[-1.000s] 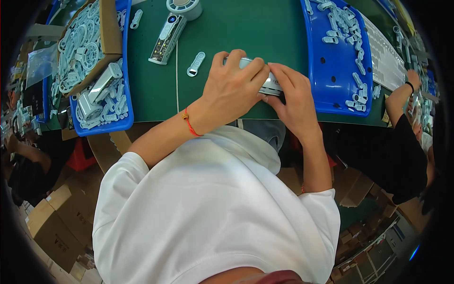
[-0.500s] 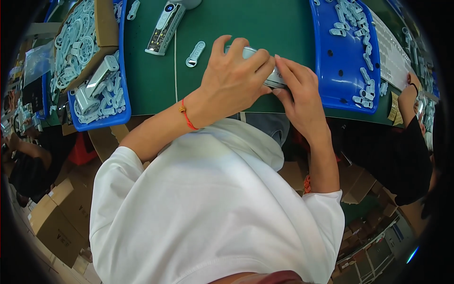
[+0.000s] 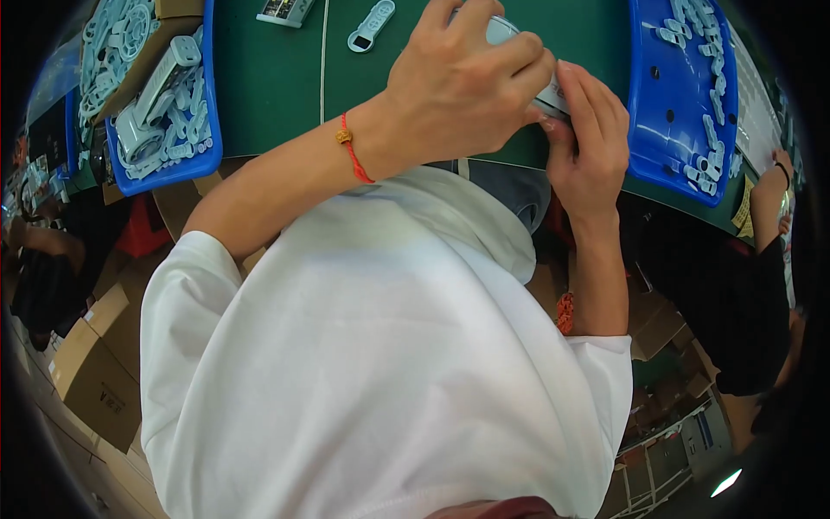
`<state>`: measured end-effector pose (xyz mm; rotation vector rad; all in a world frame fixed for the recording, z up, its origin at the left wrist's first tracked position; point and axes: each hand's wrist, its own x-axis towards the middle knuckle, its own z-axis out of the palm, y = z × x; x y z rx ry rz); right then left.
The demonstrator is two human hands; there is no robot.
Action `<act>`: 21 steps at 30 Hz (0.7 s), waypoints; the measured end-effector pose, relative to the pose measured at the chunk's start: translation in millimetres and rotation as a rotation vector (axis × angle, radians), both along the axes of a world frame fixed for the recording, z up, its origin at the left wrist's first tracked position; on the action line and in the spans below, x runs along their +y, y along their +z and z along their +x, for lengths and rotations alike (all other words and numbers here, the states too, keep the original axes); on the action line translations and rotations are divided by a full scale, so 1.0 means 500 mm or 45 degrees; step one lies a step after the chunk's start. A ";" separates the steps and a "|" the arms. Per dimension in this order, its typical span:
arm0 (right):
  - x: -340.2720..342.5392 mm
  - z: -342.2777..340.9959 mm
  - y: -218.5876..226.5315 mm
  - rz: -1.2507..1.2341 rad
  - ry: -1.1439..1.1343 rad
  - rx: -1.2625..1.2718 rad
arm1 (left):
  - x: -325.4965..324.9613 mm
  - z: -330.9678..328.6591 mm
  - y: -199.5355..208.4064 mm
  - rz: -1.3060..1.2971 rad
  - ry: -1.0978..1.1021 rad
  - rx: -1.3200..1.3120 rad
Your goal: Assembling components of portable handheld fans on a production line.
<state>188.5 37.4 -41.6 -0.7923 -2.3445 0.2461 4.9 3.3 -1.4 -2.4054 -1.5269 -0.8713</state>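
Observation:
My left hand [image 3: 471,78] reaches over a white-and-silver casing [image 3: 553,98] and grips it, its fingers bent round the far side. My right hand [image 3: 592,143] pinches the casing's right end between thumb and fingers. Both hands hide most of the casing, so its full shape cannot be made out. To the left of my left hand lies a small pale-blue strip-shaped plastic part [image 3: 372,26] with a dark slot. Farther left, at the upper edge, part of a silver device [image 3: 285,10] shows a circuit board inside.
A blue tray [image 3: 214,138] at left holds pale plastic parts and casings, beside a cardboard box [image 3: 180,9] of ring-shaped parts. Another blue tray [image 3: 644,112] at right holds several small parts. Co-workers sit on both sides; one's hand [image 3: 769,186] shows at far right.
The view has shifted, so the table and its things sit higher in the picture. Both hands keep hold of the casing, with little change in grip.

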 end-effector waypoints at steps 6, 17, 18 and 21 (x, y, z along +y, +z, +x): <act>-0.013 -0.001 -0.015 -0.034 -0.033 0.101 | 0.016 -0.010 -0.048 0.454 0.125 0.446; -0.001 -0.002 -0.015 0.095 -0.074 0.094 | -0.014 0.022 -0.019 0.131 0.106 -0.036; 0.004 -0.002 -0.014 0.123 -0.058 0.006 | -0.012 0.017 -0.031 0.107 0.084 0.016; -0.010 -0.010 0.041 -0.014 -0.089 -0.398 | -0.013 0.011 -0.033 0.053 0.119 -0.015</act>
